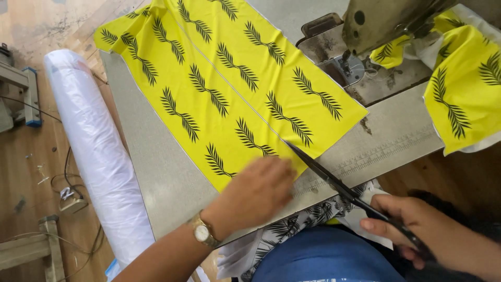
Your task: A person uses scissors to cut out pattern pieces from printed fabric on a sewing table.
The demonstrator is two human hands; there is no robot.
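Yellow leaf-print fabric (229, 89) lies flat on the worktop (162, 177). My left hand (255, 190) presses its near edge, fingers spread; my right hand (412, 224) is clamped on black scissors (334, 183), blades at the centre seam. I judge cutting is starting; next, steady snips along the seam.

- Left hand (255, 190) motion-blurred; covers near edge of yellow cloth (229, 89).
- Scissors (334, 183) handles hidden in right hand (412, 224).
- Sewing machine (376, 26) cut off at top edge.
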